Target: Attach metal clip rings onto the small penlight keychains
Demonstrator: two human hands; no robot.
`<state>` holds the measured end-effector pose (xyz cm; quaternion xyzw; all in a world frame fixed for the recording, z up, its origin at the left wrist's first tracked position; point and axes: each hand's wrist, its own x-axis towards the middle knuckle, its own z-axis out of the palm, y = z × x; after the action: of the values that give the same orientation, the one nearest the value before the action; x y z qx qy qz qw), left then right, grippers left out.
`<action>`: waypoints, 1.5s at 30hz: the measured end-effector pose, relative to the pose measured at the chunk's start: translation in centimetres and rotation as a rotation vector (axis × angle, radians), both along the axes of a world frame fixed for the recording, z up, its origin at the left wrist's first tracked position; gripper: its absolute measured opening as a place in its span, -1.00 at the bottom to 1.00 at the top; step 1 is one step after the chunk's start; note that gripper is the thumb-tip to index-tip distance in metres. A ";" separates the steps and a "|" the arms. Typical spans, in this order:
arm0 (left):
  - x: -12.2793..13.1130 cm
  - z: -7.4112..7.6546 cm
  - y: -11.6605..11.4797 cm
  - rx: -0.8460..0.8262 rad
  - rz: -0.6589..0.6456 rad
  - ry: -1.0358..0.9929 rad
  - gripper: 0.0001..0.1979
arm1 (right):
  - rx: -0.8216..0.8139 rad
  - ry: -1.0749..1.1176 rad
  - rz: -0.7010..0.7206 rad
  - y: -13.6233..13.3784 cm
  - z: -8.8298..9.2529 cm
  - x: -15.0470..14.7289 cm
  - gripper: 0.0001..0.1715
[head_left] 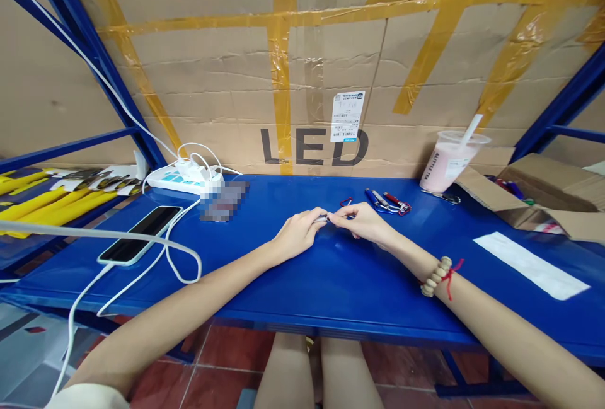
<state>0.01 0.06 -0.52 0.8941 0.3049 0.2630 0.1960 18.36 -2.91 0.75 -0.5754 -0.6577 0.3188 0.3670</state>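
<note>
My left hand [297, 232] is closed around a small silver tube [322, 218], of which only a short length shows between the fingers. At the tube's dark right end, my right hand [363, 222] pinches with thumb and forefinger; any smaller part there is hidden. Both hands meet just above the middle of the blue table [326, 289]. Beyond my right hand lie several small metal tubes [378, 200] in blue, silver and red, with clips attached. A red carabiner clip [346, 201] rests just behind my right fingers.
On the left are a phone [142, 236] on a white cable and a power strip [182, 177]. To the right stand a pink drink cup [447, 163] and an open cardboard box [543, 188], with a white paper strip [532, 264] in front. A large carton [227, 94] backs the table.
</note>
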 end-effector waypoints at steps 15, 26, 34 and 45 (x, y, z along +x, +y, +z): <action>-0.3 -0.4 -0.4 -0.206 -0.105 -0.134 -0.88 | 0.588 -0.448 0.185 -0.6 0.8 1.0 -0.65; -0.3 0.0 -0.2 -0.026 -0.122 -0.152 -0.73 | -0.067 0.077 0.182 -1.3 -0.5 -2.9 -0.36; 0.5 0.0 0.8 -0.164 0.105 -0.227 -0.78 | 0.022 -0.275 -0.033 0.0 1.9 1.5 -0.38; 0.4 0.1 0.9 -0.307 0.187 -0.351 -0.75 | 0.269 -0.372 -0.302 0.7 2.7 4.8 -0.65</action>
<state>0.37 0.93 -0.37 0.7624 0.3838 0.3819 0.3543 23.18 -2.17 3.42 -0.6615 -0.6571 0.0591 0.3564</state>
